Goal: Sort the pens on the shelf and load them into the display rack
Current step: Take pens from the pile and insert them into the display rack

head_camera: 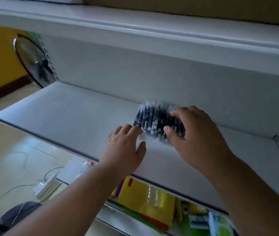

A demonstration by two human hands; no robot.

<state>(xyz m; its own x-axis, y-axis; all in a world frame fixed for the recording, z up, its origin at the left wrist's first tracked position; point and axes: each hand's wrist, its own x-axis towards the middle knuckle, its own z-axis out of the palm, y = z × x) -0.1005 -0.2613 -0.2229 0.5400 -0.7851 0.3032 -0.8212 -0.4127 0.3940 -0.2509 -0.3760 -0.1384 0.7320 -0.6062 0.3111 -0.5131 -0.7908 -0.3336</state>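
Observation:
A blurred batch of dark pens with pale caps [154, 119] lies side by side on the white shelf [70, 114], close to its back panel. My left hand [126, 147] lies flat on the shelf, its fingertips touching the near left end of the pens. My right hand [196, 132] arches over the right part of the batch, fingers and thumb bent down onto the pens and hiding some of them. No display rack is in view.
The shelf above [152, 29] overhangs the work area. A lower shelf [152, 203] holds a yellow package and green items. On the floor at left stand a fan [35, 60], a white power strip [45, 186] with cables, and a dark round object [16, 217].

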